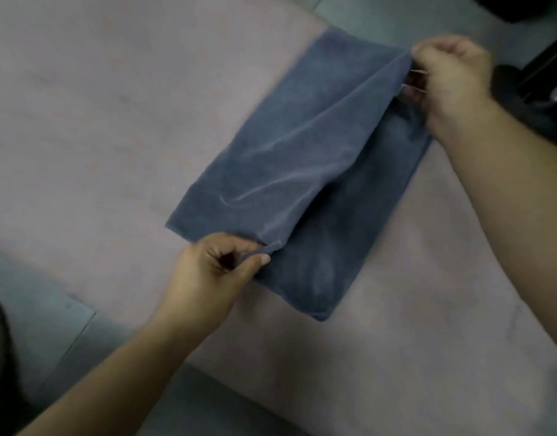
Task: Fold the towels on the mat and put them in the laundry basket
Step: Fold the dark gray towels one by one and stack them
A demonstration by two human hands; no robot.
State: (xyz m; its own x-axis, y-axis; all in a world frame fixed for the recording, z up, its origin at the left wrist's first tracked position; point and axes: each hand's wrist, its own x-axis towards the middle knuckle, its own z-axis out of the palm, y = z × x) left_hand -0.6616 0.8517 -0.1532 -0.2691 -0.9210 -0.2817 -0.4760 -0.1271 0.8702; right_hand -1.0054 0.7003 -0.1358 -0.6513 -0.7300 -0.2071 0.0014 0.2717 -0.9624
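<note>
On the pink mat [107,99], our left hand [214,272] pinches the near edge of the blue-grey towel [289,165] and our right hand [450,83] pinches the far edge. One layer is lifted taut between them so, we judge, it folds over evenly. We count one towel, one mat, and no basket in view.

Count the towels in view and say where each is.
1. The towel lies on the mat, its upper layer pinched at the near end by the left hand, at the far end by the right hand. Others may be out of frame.
</note>
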